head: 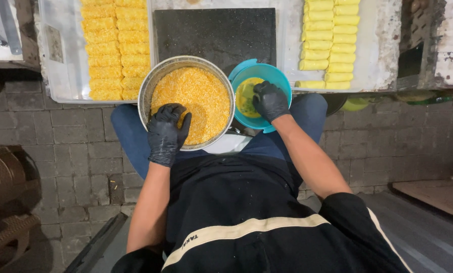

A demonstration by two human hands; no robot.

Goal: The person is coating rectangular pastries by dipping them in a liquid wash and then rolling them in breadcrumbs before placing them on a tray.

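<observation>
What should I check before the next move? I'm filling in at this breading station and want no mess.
1. Left hand gloved and in the crumb bowl: ok, resting on the crumbs.
2. Right hand gloved and in the blue bowl: ok, fingers down in the yellow liquid.
3. A roll held in the right hand: cannot tell, the glove hides it.
4. Room in the left tray for coated rolls: ok, bare space at its left.
5. Plain rolls left in the right tray: ok, two columns remain.
6. Bowls steady on the lap: cannot tell.
</observation>
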